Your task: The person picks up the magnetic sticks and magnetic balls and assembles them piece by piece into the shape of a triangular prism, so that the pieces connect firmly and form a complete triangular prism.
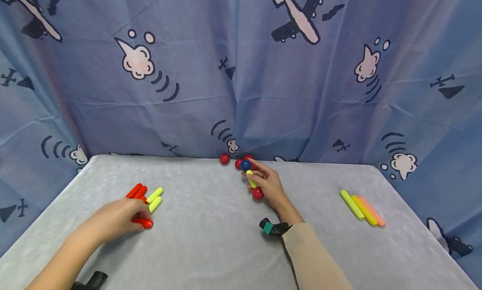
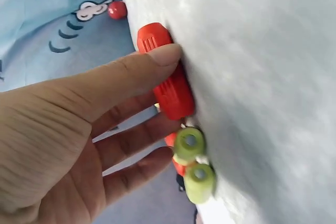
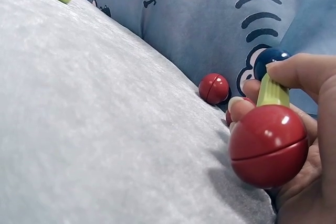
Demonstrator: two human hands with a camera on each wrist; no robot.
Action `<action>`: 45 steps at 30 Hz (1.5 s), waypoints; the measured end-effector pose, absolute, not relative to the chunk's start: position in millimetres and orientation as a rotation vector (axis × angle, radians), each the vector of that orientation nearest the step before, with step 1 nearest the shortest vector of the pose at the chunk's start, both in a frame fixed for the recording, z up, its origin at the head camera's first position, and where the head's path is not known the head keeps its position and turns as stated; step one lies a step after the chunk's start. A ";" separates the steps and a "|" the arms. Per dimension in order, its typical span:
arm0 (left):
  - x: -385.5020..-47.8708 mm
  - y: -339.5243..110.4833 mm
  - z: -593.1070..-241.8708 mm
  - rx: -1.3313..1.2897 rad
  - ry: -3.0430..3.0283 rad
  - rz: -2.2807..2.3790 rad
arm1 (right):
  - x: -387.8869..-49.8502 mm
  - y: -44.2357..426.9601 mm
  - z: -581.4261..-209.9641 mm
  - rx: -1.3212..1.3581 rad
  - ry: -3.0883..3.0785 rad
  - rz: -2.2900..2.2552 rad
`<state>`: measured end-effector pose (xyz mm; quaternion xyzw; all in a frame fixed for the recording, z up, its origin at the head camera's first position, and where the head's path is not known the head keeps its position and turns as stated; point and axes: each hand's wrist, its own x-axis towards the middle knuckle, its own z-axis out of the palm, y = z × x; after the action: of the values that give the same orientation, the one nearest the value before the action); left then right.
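One red rod (image 2: pixel 178 95), pinched between thumb and fingers of the left hand (image 1: pixel 120 216), at the left of the grey surface (image 1: pixel 207 231). Loose red rods (image 1: pixel 134 191) and two short yellow-green rods (image 1: pixel 155 195), lying just beyond that hand. One lime rod (image 3: pixel 272 94), blue ball (image 1: pixel 245 165) at one end, red ball (image 1: pixel 257 193) at the other; gripped in the right hand (image 1: pixel 272 186), near the surface's back edge. Further red balls (image 1: pixel 224 159), along that edge. Three longer sticks (image 1: pixel 364 211), yellow-green, yellow and orange-pink, side by side at right. Patterned blue curtain (image 1: pixel 188 127), behind.
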<state>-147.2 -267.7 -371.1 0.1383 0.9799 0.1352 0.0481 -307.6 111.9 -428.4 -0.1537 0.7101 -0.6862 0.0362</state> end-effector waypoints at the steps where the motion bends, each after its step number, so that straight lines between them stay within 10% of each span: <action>1: -148.3 -265.4 -369.9 0.423 2.975 0.429 | -307.4 111.5 -429.1 -0.471 2.178 -2.111; 25: -267.4 -94.1 -390.7 0.099 2.641 1.614 | -311.6 113.2 -426.6 -0.409 2.086 -2.111; 45: -273.9 -89.2 -431.3 0.154 2.502 1.897 | -304.2 109.7 -430.1 -0.581 2.246 -1.940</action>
<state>-273.9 -89.2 -431.3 0.0490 0.7959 0.6035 -0.0010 -304.2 109.7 -430.1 -0.1919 0.7414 -0.6404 0.0585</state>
